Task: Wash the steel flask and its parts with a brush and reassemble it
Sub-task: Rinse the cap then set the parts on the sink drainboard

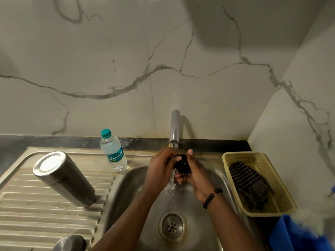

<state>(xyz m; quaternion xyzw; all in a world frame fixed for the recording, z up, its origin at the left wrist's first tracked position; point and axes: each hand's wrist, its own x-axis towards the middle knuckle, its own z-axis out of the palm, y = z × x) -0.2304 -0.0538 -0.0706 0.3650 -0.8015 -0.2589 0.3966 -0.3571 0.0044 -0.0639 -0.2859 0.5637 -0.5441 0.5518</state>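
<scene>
Your left hand (pixel 159 165) and right hand (pixel 194 175) each have a clenched grip on the black flask lid (pixel 183 163) under the running tap (pixel 174 127); steel flask (pixel 63 178) stands inverted on the drainboard (pixel 27 211).

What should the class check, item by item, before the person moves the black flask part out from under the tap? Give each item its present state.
1. Black flask part held securely: ok, the left hand and the right hand both grip it.
2. Water reaching the part: ok, the tap runs onto it and into the sink.
3. Part fully rinsed: cannot tell, the fingers cover much of it.
4. Steel flask draining: ok, it stands upside down on the drainboard.
5. Brush within reach: cannot tell, none is visible.
6. Drain unblocked: ok, no pooling shows.
</scene>
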